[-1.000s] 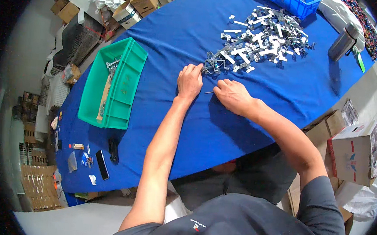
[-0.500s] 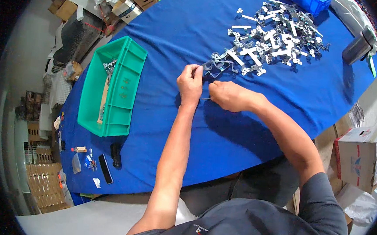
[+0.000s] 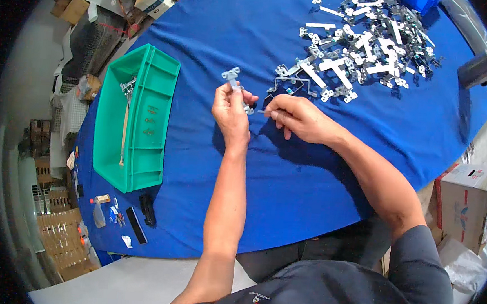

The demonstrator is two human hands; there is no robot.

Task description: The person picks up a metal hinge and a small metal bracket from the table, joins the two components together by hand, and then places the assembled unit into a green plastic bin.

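My left hand (image 3: 232, 116) is closed around a small metal bracket (image 3: 231, 75), whose holed end sticks up above the thumb. The bracket's lower end shows beside the fingers, facing my right hand. My right hand (image 3: 302, 119) pinches a thin, light-coloured rod-like piece (image 3: 262, 112) that points left at the bracket; its exact kind is too small to make out. Just beyond my right hand lies a bent metal bracket (image 3: 293, 86), at the near edge of a large heap of metal brackets (image 3: 369, 53) with white strips.
A green plastic bin (image 3: 159, 112) with some metal parts inside stands on the blue cloth (image 3: 206, 42) to the left. Near it lie a phone (image 3: 136, 225), a black object (image 3: 148, 211) and a small bottle (image 3: 100, 199). A dark cylinder (image 3: 478, 71) stands far right.
My left hand has come away from the heap's edge and turned, now showing a bracket upright in its grip. My right hand's thin piece has moved up beside that bracket. The view has shifted slightly.
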